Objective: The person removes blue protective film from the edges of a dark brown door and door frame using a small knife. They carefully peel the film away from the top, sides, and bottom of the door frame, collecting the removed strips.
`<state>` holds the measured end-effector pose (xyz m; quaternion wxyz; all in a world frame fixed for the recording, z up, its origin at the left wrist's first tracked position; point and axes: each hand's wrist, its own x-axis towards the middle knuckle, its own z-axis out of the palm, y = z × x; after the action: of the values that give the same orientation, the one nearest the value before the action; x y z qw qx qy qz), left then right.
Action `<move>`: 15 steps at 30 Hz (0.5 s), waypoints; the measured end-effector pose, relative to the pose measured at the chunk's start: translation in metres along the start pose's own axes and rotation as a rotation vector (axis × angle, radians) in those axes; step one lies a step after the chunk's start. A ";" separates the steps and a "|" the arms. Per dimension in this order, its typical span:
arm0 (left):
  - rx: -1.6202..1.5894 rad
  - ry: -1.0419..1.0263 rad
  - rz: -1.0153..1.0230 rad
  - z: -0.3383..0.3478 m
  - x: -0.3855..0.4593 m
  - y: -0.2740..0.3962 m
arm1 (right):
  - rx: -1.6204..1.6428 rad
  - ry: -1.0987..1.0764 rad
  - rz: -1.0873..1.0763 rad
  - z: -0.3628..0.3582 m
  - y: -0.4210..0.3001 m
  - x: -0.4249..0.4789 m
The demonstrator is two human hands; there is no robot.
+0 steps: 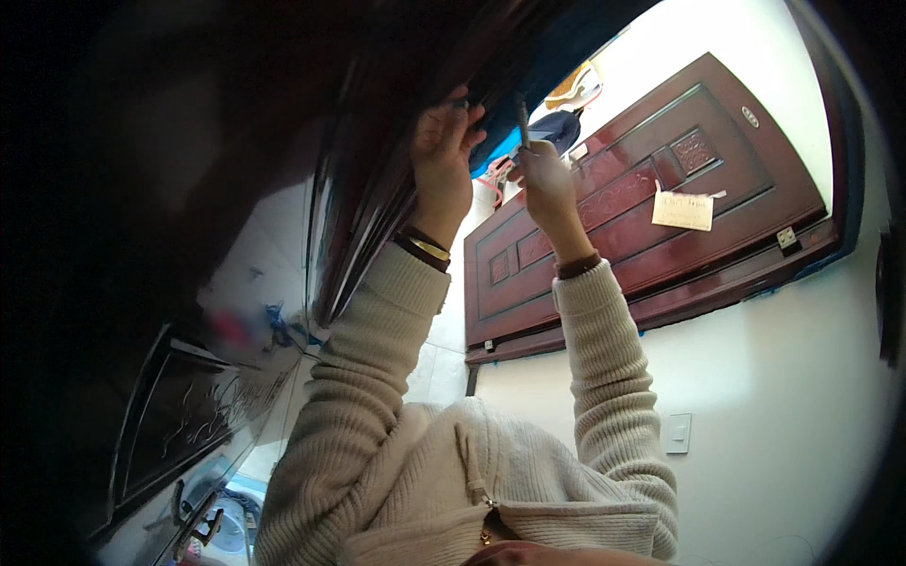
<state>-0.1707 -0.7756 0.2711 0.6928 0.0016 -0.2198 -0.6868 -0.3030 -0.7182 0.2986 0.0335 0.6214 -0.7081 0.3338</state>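
My right hand (548,185) is closed around a slim, rod-like tool (524,117) that points upward against a dark surface; its exact kind is hard to make out. My left hand (444,159) is raised beside it, at a dark reddish-brown wooden panel (382,166). Its fingers are bent in deep shadow, and whether they pinch something is unclear. Bright blue sheeting or film (504,147) shows between my two hands, below the dark edge. Both forearms are in ribbed cream sleeves.
On the right is a reddish-brown panelled door (609,212) with a paper tag (681,211) and metal hinges (787,238). A light switch (678,433) is on the pale wall (566,396). At lower left are a dark carved panel (191,417) and a door handle (205,520).
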 end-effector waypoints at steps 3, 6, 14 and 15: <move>-0.006 -0.178 0.097 -0.003 0.011 0.018 | 0.067 0.004 0.033 0.013 -0.020 -0.005; 0.200 -0.229 0.173 0.001 0.022 0.037 | 0.026 0.189 -0.076 0.021 -0.021 -0.009; 1.694 -0.341 0.624 0.012 0.038 0.017 | 0.300 0.254 -0.005 0.034 -0.015 -0.019; 1.772 -0.317 0.629 0.014 0.041 0.012 | 0.344 0.254 0.050 0.036 -0.014 -0.021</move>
<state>-0.1648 -0.8101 0.3001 0.5548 0.3738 -0.7419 -0.0450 -0.2727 -0.7187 0.2673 0.0077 0.5531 -0.6458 0.5263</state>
